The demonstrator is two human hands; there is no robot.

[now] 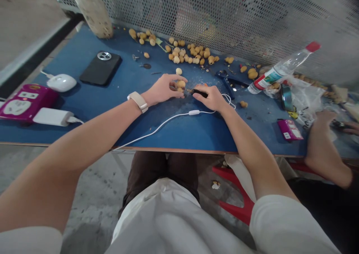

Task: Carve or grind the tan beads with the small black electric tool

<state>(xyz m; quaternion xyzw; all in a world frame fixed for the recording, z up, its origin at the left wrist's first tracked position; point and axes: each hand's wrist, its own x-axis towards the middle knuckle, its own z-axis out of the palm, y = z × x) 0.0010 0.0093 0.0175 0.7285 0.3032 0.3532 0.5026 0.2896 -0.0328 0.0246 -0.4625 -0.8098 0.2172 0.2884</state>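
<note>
Between the thumb and fingers of my left hand (167,87) is a small tan gourd (181,84), held just above the blue table (174,134). My right hand (209,97) is wrapped round a black handheld tool (199,93), whose thin tip points left at the gourd. Whether the tip touches it I cannot tell. A pale round piece (178,71) lies just beyond my left hand. Several tan gourds (193,52) are heaped farther back, with pale crumbs in front of them. A white cable (168,122) with an inline switch runs below both hands.
At the left are a black phone (101,68), a white mouse-shaped device (61,82) and a purple power socket (25,102). A tilted bottle (283,69) and plastic bag (307,97) stand right, near another person's arm (322,145). Perforated metal (238,18) borders the back.
</note>
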